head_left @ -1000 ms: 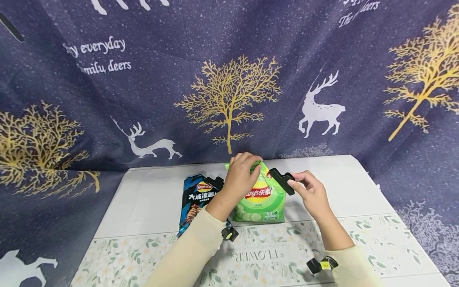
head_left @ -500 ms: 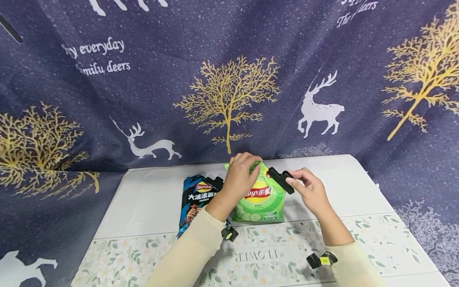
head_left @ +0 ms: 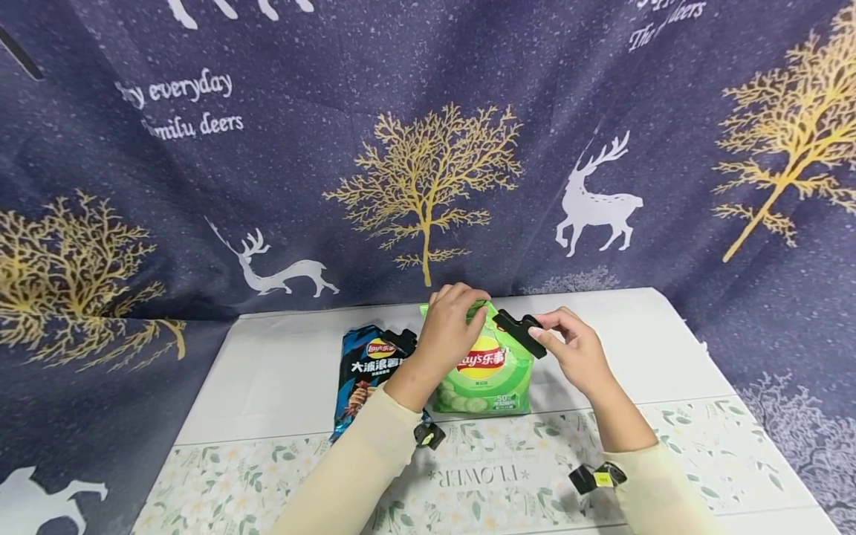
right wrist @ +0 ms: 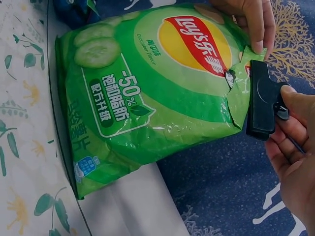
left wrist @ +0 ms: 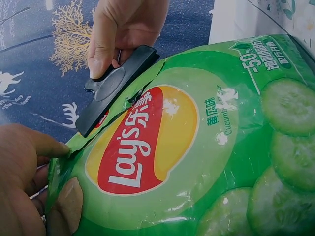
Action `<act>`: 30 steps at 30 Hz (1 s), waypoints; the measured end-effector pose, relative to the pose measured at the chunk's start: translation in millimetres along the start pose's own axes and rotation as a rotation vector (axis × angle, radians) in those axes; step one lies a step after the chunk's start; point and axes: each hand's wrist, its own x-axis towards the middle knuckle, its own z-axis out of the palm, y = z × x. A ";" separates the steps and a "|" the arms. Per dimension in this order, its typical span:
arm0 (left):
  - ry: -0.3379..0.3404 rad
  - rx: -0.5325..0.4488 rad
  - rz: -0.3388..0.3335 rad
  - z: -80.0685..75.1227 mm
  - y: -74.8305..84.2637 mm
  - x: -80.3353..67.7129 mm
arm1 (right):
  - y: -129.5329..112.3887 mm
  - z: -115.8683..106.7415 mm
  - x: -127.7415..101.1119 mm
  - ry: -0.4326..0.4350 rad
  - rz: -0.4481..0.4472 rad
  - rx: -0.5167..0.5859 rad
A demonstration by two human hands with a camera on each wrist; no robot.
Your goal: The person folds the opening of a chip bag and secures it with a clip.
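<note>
A green bag of Lay's cucumber potato chips (head_left: 491,390) stands on the table, its top torn along one side. My left hand (head_left: 446,323) pinches the bag's upper left corner between thumb and fingers. Pinched by the handles in my right hand (head_left: 580,357) is a black bag clip (head_left: 520,332). In the left wrist view the clip (left wrist: 115,91) lies along the bag's torn top edge, over the folded strip. The right wrist view has its long jaw [right at the edge], with the bag's top meeting it.
A blue and black bag of Lay's chips (head_left: 357,375) lies left of the green one, partly behind my left arm; another black clip (head_left: 400,341) sits at its top right. A floral runner (head_left: 481,468) crosses the white table (head_left: 281,371), and a dark blue cloth (head_left: 428,67) hangs behind.
My right hand has moved slightly left and up, bringing the black clip farther over the green bag's top edge. The left hand keeps its place on the corner.
</note>
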 end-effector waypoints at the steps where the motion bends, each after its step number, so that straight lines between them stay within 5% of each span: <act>1: -0.002 0.000 -0.002 -0.1 0.0 0.0 | -0.2 0.3 0.3 -0.004 0.006 -0.003; 30: 0.035 -0.003 0.024 5.4 -1.0 1.8 | 3.9 12.6 3.1 -0.025 0.056 0.097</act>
